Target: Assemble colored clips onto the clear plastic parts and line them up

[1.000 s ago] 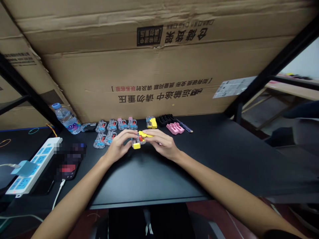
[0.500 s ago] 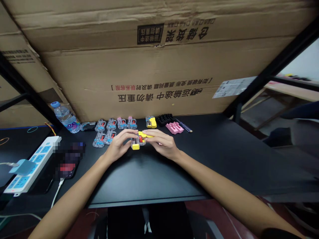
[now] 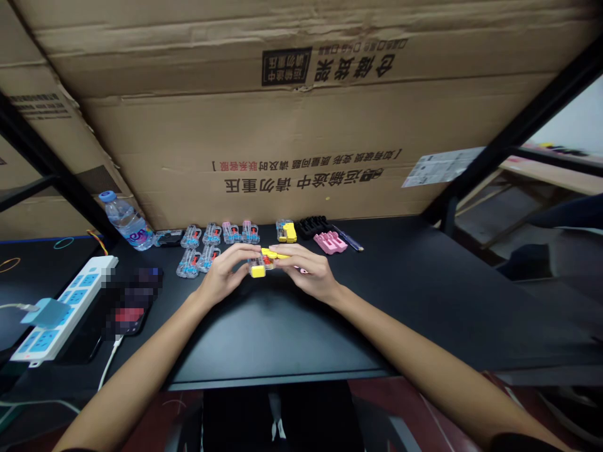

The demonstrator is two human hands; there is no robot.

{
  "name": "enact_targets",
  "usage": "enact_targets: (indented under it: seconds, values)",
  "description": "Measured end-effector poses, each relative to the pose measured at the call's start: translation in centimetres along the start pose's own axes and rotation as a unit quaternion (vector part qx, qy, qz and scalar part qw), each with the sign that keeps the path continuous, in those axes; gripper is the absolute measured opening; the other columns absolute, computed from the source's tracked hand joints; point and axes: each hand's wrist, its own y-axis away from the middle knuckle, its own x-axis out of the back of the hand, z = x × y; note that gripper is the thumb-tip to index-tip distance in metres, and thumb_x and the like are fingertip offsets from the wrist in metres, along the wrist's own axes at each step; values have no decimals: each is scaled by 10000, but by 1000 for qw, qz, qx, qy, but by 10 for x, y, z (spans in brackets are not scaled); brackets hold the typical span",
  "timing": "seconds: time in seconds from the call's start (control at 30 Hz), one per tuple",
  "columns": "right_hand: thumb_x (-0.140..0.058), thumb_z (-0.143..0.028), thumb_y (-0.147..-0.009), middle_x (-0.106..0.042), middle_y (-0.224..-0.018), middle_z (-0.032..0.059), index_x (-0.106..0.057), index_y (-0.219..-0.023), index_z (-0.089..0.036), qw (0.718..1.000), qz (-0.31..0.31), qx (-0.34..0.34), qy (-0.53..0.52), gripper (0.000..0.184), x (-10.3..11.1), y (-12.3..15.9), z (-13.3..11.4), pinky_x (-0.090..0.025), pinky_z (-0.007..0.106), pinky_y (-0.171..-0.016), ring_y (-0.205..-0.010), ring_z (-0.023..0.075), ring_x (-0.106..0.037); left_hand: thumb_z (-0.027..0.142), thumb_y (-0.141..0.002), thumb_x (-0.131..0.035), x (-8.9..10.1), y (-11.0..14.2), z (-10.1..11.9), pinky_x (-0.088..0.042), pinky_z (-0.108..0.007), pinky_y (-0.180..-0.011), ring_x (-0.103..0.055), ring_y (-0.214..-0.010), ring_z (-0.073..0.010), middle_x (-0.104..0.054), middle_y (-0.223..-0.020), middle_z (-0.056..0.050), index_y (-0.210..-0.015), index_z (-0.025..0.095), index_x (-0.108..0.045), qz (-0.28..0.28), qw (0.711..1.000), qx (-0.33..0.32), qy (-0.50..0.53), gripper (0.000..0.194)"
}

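Between both hands, above the table, is a small clear-and-yellow plastic toy (image 3: 257,271) with a red part inside; it resembles a toy pistol. My left hand (image 3: 229,269) is closed on its left side, thumb below and fingers along the top. My right hand (image 3: 308,270) grips the right side, its fingertips at a yellow piece (image 3: 271,253) on top. A bit of something pink (image 3: 300,269) shows under the right fingers, too small to name. Behind the hands lie several similar clear toys (image 3: 190,262) with blue and red parts, and a clear-and-yellow one (image 3: 286,231).
A black slotted holder (image 3: 313,226), a pink slotted holder (image 3: 330,242) and a pen-like stick (image 3: 348,238) lie at the back. To the left are a water bottle (image 3: 128,221), a power strip (image 3: 70,307) and a phone (image 3: 139,301) on a cable. Cardboard (image 3: 282,125) stands behind the table.
The toy has tilted slightly in my hands, its yellow end rising a little. Both hands keep their hold in nearly the same place. The view has shifted slightly.
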Motion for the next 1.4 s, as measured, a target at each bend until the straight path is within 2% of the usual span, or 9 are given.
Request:
enact_targets:
  seconds: [0.33, 0.47, 0.63, 0.73, 0.8, 0.9, 1.0, 1.13, 1.4]
  values:
    - [-651, -44, -960, -714, -1417, 117, -750, -1110, -248, 998, -37, 22, 36, 272, 5, 1, 6, -608, 510, -1082, -1302, 263, -695, 17, -1010, -535, 2, -3, 4, -595, -447, -1102, -654, -1355, -221, -694, -1351, -129, -1293, 221, -674, -8, 994, -70, -80, 376]
    - [-654, -47, -923, -649, -1501, 132, -748, -1176, -255, 997, -49, 21, 56, 340, 8, 3, 8, -596, 518, -1093, -1339, 279, -666, 11, -997, -547, 1, -4, 5, -603, -453, -1097, -664, -1347, -229, -716, -1302, -118, -1236, 219, -689, 4, 994, -72, -84, 347]
    - [-649, -54, -937, -657, -1491, 120, -751, -1236, -273, 998, -40, 29, 48, 385, 9, 2, 6, -605, 498, -1084, -1315, 275, -684, 33, -999, -559, 2, -5, 5, -597, -453, -1100, -672, -1335, -230, -714, -1319, -124, -1219, 215, -699, 17, 996, -63, -63, 318]
    - [-689, -163, -969, -750, -1331, 116, -739, -1214, -260, 999, -3, -47, 10, 268, 4, 2, 2, -628, 475, -1046, -1210, 268, -740, 125, -1000, -633, 0, -3, 4, -624, -434, -1034, -736, -1204, -235, -753, -1252, -116, -1214, 215, -706, 30, 999, -11, -38, 244]
    - [-707, -279, -989, -797, -1168, 101, -708, -1232, -245, 990, 25, -135, -38, 245, -1, 2, -1, -675, 417, -927, -1030, 244, -793, 230, -989, -700, -4, -1, 3, -649, -398, -941, -776, -1043, -228, -784, -1161, -101, -1234, 209, -695, 46, 997, 65, -12, 247]
    - [-677, -426, -1015, -799, -983, 63, -697, -1213, -230, 959, 34, -253, -121, 279, -8, 0, -4, -682, 329, -697, -727, 188, -775, 366, -995, -708, -12, 1, 1, -653, -355, -831, -778, -916, -210, -793, -1100, -83, -1342, 212, -640, 62, 978, 186, 64, 385]
    - [-674, -492, -1006, -753, -792, 23, -724, -1117, -217, 937, 20, -308, -164, 300, -9, -3, -5, -656, 323, -626, -616, 179, -728, 424, -983, -718, -19, 1, 0, -632, -290, -696, -756, -824, -181, -774, -998, -53, -1447, 230, -566, 78, 952, 257, 146, 525]
    - [-695, -549, -977, -732, -736, 12, -727, -1069, -206, 920, 13, -342, -190, 357, -8, -7, -4, -644, 323, -584, -588, 182, -715, 414, -967, -742, -21, -1, -2, -562, -215, -560, -675, -670, -127, -710, -858, -8, -1552, 246, -476, 81, 933, 289, 198, 665]
    - [-767, -565, -912, -741, -820, 17, -714, -1025, -209, 899, 55, -378, -215, 378, -12, -4, 4, -632, 297, -541, -571, 149, -683, 407, -983, -721, -22, 0, 0, -573, -254, -592, -645, -654, -133, -699, -814, 1, -1555, 246, -521, 45, 939, 279, 194, 626]
